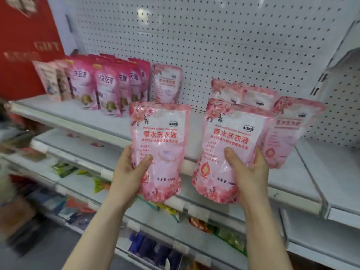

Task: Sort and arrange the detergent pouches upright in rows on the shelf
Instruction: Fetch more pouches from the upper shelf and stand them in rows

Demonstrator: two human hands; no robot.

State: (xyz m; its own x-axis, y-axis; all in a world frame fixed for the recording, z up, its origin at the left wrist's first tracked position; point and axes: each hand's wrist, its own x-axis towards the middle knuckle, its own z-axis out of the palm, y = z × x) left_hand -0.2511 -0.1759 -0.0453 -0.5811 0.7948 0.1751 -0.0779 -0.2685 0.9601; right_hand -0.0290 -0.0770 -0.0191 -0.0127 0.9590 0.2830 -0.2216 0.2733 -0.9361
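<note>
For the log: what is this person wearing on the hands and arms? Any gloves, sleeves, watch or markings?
Nothing worn shows. The left hand and right hand are bare, no gloves. The left forearm and right forearm are bare to the frame's bottom edge: no sleeve, watch, bracelet or marking in view. Most fingers are hidden, so rings cannot be ruled out.

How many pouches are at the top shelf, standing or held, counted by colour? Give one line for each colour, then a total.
Light pink flowered pouches: 6
Dark pink pouches: at least 5; the tops behind them are too blurred to count
Pale pouches at far left: 2
Total: at least 13
</note>
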